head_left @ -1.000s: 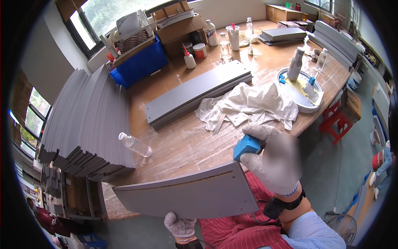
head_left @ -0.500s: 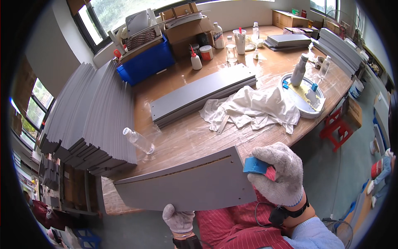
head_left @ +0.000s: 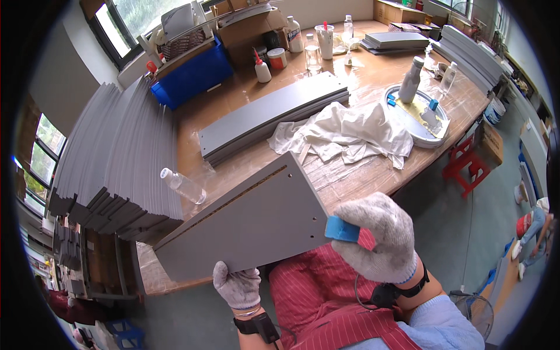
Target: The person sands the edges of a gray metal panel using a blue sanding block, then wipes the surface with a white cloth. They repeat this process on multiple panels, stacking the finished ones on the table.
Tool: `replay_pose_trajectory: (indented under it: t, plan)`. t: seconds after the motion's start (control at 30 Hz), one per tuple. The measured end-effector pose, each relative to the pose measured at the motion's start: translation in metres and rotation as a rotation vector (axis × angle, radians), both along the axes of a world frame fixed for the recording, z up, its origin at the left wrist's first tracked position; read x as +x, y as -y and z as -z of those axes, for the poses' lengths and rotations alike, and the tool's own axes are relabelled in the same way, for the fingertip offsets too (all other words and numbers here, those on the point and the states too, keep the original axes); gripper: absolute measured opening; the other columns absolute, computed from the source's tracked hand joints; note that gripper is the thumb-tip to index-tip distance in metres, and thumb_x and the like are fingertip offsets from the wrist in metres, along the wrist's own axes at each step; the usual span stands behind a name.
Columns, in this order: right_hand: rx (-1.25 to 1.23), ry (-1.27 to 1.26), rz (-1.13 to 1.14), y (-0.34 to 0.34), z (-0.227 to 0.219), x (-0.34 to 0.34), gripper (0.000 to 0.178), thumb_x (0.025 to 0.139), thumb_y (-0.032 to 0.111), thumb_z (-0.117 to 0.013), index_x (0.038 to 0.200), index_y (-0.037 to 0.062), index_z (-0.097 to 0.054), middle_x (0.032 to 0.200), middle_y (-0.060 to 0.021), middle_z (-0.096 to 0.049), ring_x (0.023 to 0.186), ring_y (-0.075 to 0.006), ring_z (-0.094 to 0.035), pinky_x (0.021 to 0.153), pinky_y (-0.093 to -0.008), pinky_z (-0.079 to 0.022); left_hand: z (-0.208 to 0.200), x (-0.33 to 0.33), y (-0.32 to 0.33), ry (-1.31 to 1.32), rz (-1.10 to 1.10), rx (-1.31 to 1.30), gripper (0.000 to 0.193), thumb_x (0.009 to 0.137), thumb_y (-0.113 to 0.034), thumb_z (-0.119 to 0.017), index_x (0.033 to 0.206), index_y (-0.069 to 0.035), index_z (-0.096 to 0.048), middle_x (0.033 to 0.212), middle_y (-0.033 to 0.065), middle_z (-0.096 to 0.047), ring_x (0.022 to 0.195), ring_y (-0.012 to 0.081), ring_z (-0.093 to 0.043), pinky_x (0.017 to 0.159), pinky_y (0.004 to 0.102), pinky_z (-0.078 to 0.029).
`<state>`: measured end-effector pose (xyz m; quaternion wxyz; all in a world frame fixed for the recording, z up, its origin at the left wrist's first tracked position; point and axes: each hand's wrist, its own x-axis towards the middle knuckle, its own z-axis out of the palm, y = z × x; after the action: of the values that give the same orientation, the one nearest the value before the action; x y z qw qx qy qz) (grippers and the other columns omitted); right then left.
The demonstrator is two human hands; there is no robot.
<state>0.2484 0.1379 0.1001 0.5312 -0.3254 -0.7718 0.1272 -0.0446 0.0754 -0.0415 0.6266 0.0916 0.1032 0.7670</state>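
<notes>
My left hand [head_left: 238, 287], in a pale work glove, grips the lower edge of a grey board [head_left: 256, 227], thumb on its face and the other fingers hidden behind. The board is tilted, with its right end raised, a groove along its upper edge and several small holes near the right end. My gloved right hand [head_left: 384, 236] pinches a small blue sponge block [head_left: 342, 228] between thumb and fingers. The block is at the board's right end edge; whether they touch I cannot tell. Beyond the board a crumpled white cloth [head_left: 350, 133] lies on the table [head_left: 210, 182].
A tall stack of grey boards [head_left: 116, 163] stands at left, beside a lying clear bottle [head_left: 184, 186]. More grey boards [head_left: 268, 116] are piled mid-table. At right a round lid [head_left: 417, 125] holds a grey bottle [head_left: 411, 81] and blue blocks. A red stool [head_left: 464, 166] stands beyond the table's right edge.
The board's right end has swung up, so the board tilts more steeply. My left hand has moved up and left with it; my right hand has shifted slightly left with the sponge block.
</notes>
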Motion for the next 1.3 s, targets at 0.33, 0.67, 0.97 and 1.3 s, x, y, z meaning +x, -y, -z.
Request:
replay_pose_trajectory:
  t: [0.33,0.67,0.97,1.3]
  plan:
    - [-0.095,-0.487,-0.007,0.018,0.031,-0.018,0.06,0.073,-0.001,-0.085,0.127,0.0049,-0.059,0.111,-0.0145,-0.07,0.097,-0.0265,-0.069,0.084,-0.0368,-0.056,-0.018,-0.004,-0.006,0.032,-0.04,0.013,0.033,0.1,-0.018,-0.055,0.127,0.0,-0.061,0.123,0.0155,-0.07,0.107,0.0303,-0.071,0.087,0.0516,-0.063]
    - [-0.088,-0.567,0.114,0.013,0.064,-0.029,0.059,0.078,-0.004,-0.081,0.13,0.0022,-0.054,0.121,-0.0119,-0.061,0.106,-0.0183,-0.062,0.089,-0.0298,-0.051,-0.022,-0.001,-0.005,0.028,-0.075,-0.025,0.032,0.1,-0.017,-0.055,0.126,0.001,-0.061,0.123,0.0151,-0.07,0.108,0.0298,-0.071,0.086,0.0501,-0.064]
    - [-0.195,-0.693,0.341,-0.014,0.09,-0.001,0.058,0.082,-0.011,-0.073,0.135,0.0013,-0.052,0.126,-0.0082,-0.055,0.111,-0.0156,-0.057,0.099,-0.032,-0.048,-0.017,0.03,-0.023,0.067,0.027,-0.097,0.031,0.098,-0.011,-0.057,0.126,0.002,-0.06,0.125,0.0187,-0.068,0.113,0.035,-0.068,0.093,0.0567,-0.06]
    - [-0.207,-0.835,0.459,-0.019,0.087,0.025,0.042,0.097,-0.001,-0.059,0.138,-0.0012,-0.051,0.122,-0.0092,-0.059,0.1,-0.017,-0.059,0.089,-0.031,-0.051,0.037,0.103,-0.06,0.389,0.517,-0.4,0.034,0.102,-0.023,-0.058,0.127,0.001,-0.056,0.124,0.0202,-0.064,0.074,0.0143,-0.066,0.055,0.0208,-0.057]
